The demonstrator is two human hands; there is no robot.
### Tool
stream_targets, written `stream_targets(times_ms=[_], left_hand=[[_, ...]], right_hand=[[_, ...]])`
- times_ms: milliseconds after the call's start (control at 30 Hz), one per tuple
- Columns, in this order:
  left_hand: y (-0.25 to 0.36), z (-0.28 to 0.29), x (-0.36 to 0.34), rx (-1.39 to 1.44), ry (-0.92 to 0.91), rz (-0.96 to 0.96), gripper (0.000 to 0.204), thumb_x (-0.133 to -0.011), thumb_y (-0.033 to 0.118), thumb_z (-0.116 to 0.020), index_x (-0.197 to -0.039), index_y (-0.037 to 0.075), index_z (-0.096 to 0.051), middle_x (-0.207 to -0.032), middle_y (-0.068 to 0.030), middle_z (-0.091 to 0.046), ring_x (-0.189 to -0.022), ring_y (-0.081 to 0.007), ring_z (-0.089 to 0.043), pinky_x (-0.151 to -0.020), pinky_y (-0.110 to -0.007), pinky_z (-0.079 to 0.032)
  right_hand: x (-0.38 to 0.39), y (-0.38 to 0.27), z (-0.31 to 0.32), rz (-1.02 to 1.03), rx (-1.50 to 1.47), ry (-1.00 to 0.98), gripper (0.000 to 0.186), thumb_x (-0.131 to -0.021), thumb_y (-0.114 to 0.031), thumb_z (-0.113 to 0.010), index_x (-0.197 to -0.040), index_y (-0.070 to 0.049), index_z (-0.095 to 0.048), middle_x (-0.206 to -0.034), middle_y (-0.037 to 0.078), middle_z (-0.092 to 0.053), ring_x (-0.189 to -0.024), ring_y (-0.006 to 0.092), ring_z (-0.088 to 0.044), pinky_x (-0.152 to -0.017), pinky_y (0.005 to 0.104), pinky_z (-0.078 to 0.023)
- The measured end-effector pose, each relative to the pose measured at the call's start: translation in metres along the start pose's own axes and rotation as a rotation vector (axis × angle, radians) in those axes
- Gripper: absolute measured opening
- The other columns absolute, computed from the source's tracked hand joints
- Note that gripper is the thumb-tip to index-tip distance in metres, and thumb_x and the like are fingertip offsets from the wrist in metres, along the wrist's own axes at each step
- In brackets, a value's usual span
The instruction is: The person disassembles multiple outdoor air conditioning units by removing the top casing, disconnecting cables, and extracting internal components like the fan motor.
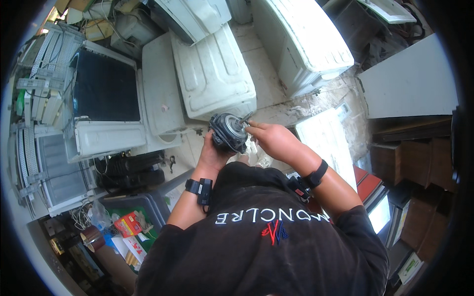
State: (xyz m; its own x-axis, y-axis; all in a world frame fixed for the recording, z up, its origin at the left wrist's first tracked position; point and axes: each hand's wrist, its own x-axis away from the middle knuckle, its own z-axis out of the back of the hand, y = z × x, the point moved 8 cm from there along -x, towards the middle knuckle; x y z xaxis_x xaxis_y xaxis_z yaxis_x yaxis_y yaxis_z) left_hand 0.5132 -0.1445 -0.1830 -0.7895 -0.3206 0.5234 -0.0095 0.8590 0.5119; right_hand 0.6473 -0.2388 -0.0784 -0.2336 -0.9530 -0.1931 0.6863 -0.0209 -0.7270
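Observation:
A round, dark electric motor with a silvery end face is held up in front of my body. My left hand is closed around its lower left side, fingers partly hidden beneath it. From the face a short metal shaft sticks out to the upper right. There my right hand has its thumb and fingers pinched together at the shaft. Whether a small loose part is also between those fingertips cannot be made out.
White appliance casings stand ahead, with another tall white unit to the right. A dark-fronted appliance sits at the left. Lower left, a grey bin stands near a red box. Brown wooden boxes are at the right.

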Motion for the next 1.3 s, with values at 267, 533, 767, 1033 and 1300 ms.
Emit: stream_targets(times_ms=[267, 533, 767, 1033, 1300], left_hand=[[0.009, -0.02, 0.013, -0.339, 0.014, -0.114, 0.067, -0.083, 0.039, -0.067, -0.139, 0.013, -0.04, -0.126, -0.0118, -0.056, -0.116, -0.0259, -0.059, -0.092, -0.046, -0.054], [-0.019, -0.051, 0.017, -0.242, -0.275, 0.057, 0.078, -0.079, 0.045, -0.07, -0.138, 0.002, -0.044, -0.126, -0.0127, -0.059, -0.112, -0.0229, -0.061, -0.099, -0.037, -0.05], [-0.016, -0.065, 0.011, -0.73, -0.213, -0.137, 0.08, -0.078, 0.056, -0.067, -0.138, 0.005, -0.049, -0.132, -0.0115, -0.059, -0.118, -0.0262, -0.059, -0.104, -0.039, -0.046], [-0.026, -0.07, -0.005, 0.278, -0.251, 0.151, 0.062, -0.088, 0.059, -0.046, -0.133, 0.018, -0.056, -0.126, -0.0057, -0.061, -0.116, -0.0269, -0.057, -0.086, -0.045, -0.052], [-0.02, -0.05, -0.003, -0.078, -0.124, 0.101, 0.064, -0.084, 0.05, -0.06, -0.134, 0.011, -0.052, -0.13, -0.0081, -0.059, -0.113, -0.0229, -0.06, -0.097, -0.045, -0.049]], right_hand=[[0.005, -0.012, 0.02, 0.004, -0.054, 0.002, 0.013, -0.081, -0.016, -0.07, -0.087, -0.005, -0.066, -0.075, 0.013, -0.064, -0.071, 0.0358, -0.064, -0.063, 0.0438, -0.051], [0.027, 0.061, 0.016, -0.679, -0.998, -0.006, 0.013, -0.085, -0.011, -0.072, -0.089, 0.0, -0.067, -0.078, 0.001, -0.062, -0.064, 0.0124, -0.055, -0.058, 0.0274, -0.044], [0.081, 0.081, -0.032, -0.935, -1.881, 0.235, 0.007, -0.089, -0.01, -0.066, -0.09, -0.005, -0.061, -0.07, 0.001, -0.057, -0.059, 0.0123, -0.052, -0.054, 0.0259, -0.04], [0.062, 0.022, 0.075, -0.262, -0.351, 0.468, 0.009, -0.082, -0.007, -0.071, -0.088, -0.003, -0.067, -0.071, 0.006, -0.062, -0.064, 0.0181, -0.062, -0.058, 0.034, -0.05], [-0.001, -0.05, 0.085, 0.136, 0.057, -0.012, 0.014, -0.073, -0.007, -0.07, -0.086, -0.004, -0.065, -0.077, 0.014, -0.061, -0.068, 0.034, -0.061, -0.061, 0.0413, -0.05]])
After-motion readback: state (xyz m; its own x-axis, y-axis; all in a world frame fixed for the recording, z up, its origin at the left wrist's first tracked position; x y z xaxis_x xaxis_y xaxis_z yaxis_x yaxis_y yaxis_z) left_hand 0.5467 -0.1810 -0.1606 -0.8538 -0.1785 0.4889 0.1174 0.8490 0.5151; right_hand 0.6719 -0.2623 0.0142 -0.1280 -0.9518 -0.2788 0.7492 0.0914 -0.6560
